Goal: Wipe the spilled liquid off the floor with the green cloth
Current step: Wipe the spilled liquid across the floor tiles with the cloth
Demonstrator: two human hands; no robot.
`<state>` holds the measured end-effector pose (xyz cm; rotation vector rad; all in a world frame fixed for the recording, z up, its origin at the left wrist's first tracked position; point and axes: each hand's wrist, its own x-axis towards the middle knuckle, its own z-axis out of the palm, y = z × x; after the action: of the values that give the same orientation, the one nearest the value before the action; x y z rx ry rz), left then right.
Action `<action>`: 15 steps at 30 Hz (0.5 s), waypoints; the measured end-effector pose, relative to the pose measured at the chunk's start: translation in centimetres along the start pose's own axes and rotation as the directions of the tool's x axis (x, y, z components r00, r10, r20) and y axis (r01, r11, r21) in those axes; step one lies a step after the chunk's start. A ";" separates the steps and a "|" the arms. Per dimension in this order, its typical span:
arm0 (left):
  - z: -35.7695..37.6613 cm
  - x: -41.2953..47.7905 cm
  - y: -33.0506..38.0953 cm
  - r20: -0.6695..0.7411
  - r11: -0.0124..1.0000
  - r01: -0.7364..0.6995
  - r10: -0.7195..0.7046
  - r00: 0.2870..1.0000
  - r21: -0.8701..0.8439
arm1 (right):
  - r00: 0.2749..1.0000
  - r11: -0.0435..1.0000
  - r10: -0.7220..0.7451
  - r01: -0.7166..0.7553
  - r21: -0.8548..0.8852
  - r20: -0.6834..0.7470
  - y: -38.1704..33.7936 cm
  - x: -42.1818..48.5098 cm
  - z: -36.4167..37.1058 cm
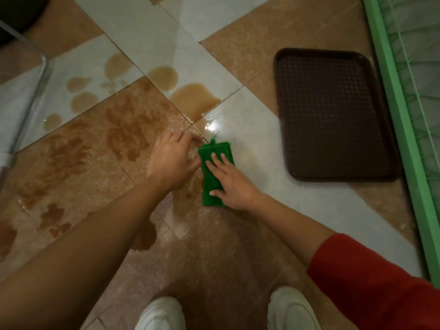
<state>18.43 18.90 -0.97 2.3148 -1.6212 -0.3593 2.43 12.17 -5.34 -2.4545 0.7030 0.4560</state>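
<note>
Item 1, green cloth [215, 172]: I log it folded into a narrow strip, lying flat on the floor at the meeting of a brown tile and a pale grey tile, one frayed corner sticking up at its far end.

Item 2, right hand [232, 184]: palm down on the cloth, fingers spread and flat, thumb laid across the near part; it presses the cloth to the floor and is not closed around it. A red sleeve [371, 282] covers the upper arm.

Item 3, left hand [172, 160]: just beside the cloth's left edge, fingers loosely curled toward the wet tile, holding nothing. I cannot tell whether its thumb touches the cloth.

Item 4, spilled liquid [194, 98]: brown puddles and streaks across the tiles beyond and to the left of the hands; the largest clear pool lies on a pale tile just past the cloth, with a bright glare spot at its near edge.

Item 5, brown tray [333, 115]: flat on the floor, right of the cloth and apart from it, beside a green frame [402, 120].

Item 6, white shoes [290, 308]: two toes at the bottom edge.

Item 7, metal tube [35, 91]: bent, at far left.
</note>
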 end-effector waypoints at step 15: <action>0.8 0.0 -0.4 0.039 0.998 -0.042 0.040 0.998 0.053 | 0.999 0.997 -0.011 0.013 0.071 -0.034 -0.1 1.5 -1.0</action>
<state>18.44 18.93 -1.88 2.3234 -1.7139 -0.3565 3.80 11.09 -5.18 -2.4031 0.7057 0.3796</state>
